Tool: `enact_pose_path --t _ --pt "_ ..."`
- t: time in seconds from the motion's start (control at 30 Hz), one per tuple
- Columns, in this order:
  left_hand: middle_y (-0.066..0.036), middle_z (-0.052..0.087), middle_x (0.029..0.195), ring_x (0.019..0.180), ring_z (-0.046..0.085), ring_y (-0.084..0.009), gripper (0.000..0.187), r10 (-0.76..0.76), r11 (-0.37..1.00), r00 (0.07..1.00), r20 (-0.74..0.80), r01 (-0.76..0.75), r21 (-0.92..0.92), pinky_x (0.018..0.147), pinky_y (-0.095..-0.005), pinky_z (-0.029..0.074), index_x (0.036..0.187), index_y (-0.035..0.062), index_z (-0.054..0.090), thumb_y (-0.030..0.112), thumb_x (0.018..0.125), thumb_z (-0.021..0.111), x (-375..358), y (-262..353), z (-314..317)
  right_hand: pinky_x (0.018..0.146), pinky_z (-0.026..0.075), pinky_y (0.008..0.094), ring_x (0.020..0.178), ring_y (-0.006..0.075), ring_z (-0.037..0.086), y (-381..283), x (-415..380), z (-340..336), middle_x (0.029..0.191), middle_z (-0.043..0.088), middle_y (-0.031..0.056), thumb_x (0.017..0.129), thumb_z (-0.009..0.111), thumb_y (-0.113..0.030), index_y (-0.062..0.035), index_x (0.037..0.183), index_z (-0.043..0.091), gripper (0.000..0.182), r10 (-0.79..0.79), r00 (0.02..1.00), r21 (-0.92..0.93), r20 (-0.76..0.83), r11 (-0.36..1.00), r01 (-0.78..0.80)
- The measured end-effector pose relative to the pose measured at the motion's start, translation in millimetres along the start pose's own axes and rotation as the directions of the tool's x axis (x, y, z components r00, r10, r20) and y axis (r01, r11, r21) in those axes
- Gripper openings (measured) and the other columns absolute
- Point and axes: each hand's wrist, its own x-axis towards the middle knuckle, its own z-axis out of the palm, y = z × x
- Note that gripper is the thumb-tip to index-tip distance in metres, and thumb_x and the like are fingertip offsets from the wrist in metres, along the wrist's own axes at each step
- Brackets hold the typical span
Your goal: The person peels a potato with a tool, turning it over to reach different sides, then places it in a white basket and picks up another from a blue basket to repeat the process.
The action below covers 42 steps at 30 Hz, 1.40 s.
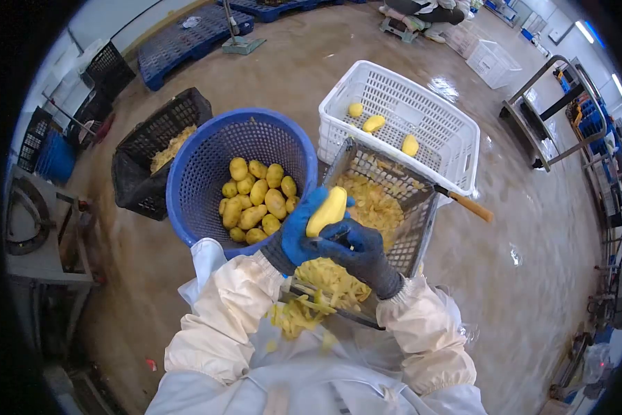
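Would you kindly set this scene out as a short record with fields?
Left hand: blue-gloved, holding a peeled potato
Right hand: dark-gloved, by the peeled potato's lower end; any tool in it is unclear
Blue basket: unpeeled potatoes
White crate: three pale potatoes
Dark crate: peelings, below the hands
Wooden handle: at the dark crate's rim
Black crate: more peelings, beside the blue basket

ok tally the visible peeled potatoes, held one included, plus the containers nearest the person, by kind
Peeled potatoes: 4
Blue basket: 1
White crate: 1
Dark crates: 2
Total: 8
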Motion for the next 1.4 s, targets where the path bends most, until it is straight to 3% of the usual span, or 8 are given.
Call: enact_pose_path --t 0.07,0.13,0.47,0.57,0.93,1.07,1.2,1.4 --pt "-0.012 0.058 0.110 0.094 0.059 -0.0232 0.053 -0.438 0.154 0.796 0.419 0.525 -0.837 0.077 -0.0353 0.052 0.127 0.0056 0.046 0.042 0.089 0.055 -2.0 -17.8 -3.1 0.049 0.043 0.0218 0.058 0.0102 0.057 5.1 10.8 -21.9 0.073 0.061 0.0052 0.085 0.064 -0.016 -0.0015 0.092 0.060 0.017 0.460 0.879 0.464 -0.123 0.810 -0.359" --pt "-0.012 0.057 0.111 0.093 0.058 -0.0225 0.058 -0.571 0.168 0.739 0.356 0.530 -0.831 0.076 -0.0352 0.052 0.130 0.0052 0.043 0.043 0.088 0.057 -7.5 -22.1 0.0 0.045 0.040 0.0224 0.050 0.0115 0.051 17.0 27.9 -57.4 0.067 0.058 0.0048 0.086 0.062 -0.019 -0.0032 0.089 0.057 0.016 0.463 0.756 0.459 -0.463 0.855 -0.242" --pt "-0.006 0.055 0.106 0.091 0.055 -0.0123 0.073 -0.399 0.882 0.904 0.157 0.424 -0.204 0.077 -0.0272 0.049 0.135 0.0018 0.039 0.027 0.076 0.072 2.7 25.5 6.5 0.043 0.038 0.0201 0.051 0.0095 0.053 3.3 29.5 -71.9 0.066 0.057 0.0022 0.087 0.060 -0.019 -0.0046 0.086 0.057 0.015 0.545 0.744 0.559 -0.387 0.780 -0.281" --pt "-0.006 0.054 0.112 0.093 0.054 -0.0113 0.071 -0.361 0.906 0.928 0.088 0.371 -0.203 0.080 -0.0248 0.048 0.135 0.0012 0.039 0.023 0.076 0.071 7.2 21.6 7.1 0.043 0.037 0.0188 0.049 0.0062 0.050 -18.7 25.3 -47.7 0.066 0.057 0.0013 0.088 0.057 -0.018 -0.0066 0.085 0.057 0.012 0.589 0.807 0.551 -0.030 0.684 -0.478" --pt "-0.004 0.056 0.110 0.088 0.054 -0.0101 0.074 -0.364 0.930 0.931 0.040 0.365 -0.034 0.070 -0.0231 0.047 0.137 0.0080 0.041 0.010 0.071 0.075 4.1 23.9 5.1 0.041 0.037 0.0190 0.047 0.0077 0.048 19.8 29.1 -86.0 0.064 0.056 0.0020 0.086 0.062 -0.018 -0.0049 0.087 0.059 0.014 0.579 0.720 0.577 -0.382 0.758 -0.304" --pt "-0.010 0.056 0.110 0.096 0.056 -0.0210 0.082 0.031 0.881 0.997 0.065 -0.058 0.470 0.085 -0.0316 0.045 0.137 0.0074 0.040 0.019 0.067 0.079 11.4 19.6 2.6 0.041 0.036 0.0189 0.045 0.0086 0.045 -21.8 28.4 -53.0 0.064 0.055 0.0018 0.087 0.060 -0.021 -0.0032 0.086 0.060 0.018 0.645 0.764 0.556 0.009 0.632 -0.540" --pt "-0.012 0.056 0.112 0.101 0.056 -0.0245 0.086 0.139 0.770 0.982 0.125 -0.187 0.611 0.088 -0.0340 0.044 0.138 0.0062 0.038 0.021 0.064 0.080 11.3 22.5 1.7 0.042 0.034 0.0196 0.048 0.0079 0.048 33.2 23.8 -88.9 0.064 0.054 0.0010 0.085 0.060 -0.022 -0.0051 0.087 0.059 0.017 0.662 0.707 0.687 -0.251 0.636 -0.351" --pt "-0.009 0.054 0.119 0.107 0.052 -0.0168 0.083 -0.249 0.960 0.968 -0.003 0.248 0.132 0.090 -0.0286 0.043 0.139 0.0048 0.035 0.014 0.069 0.078 9.9 30.9 3.8 0.042 0.038 0.0196 0.050 0.0077 0.051 -7.4 27.6 -61.8 0.065 0.057 0.0024 0.087 0.059 -0.022 -0.0057 0.088 0.060 0.016 0.579 0.797 0.590 -0.173 0.709 -0.387"
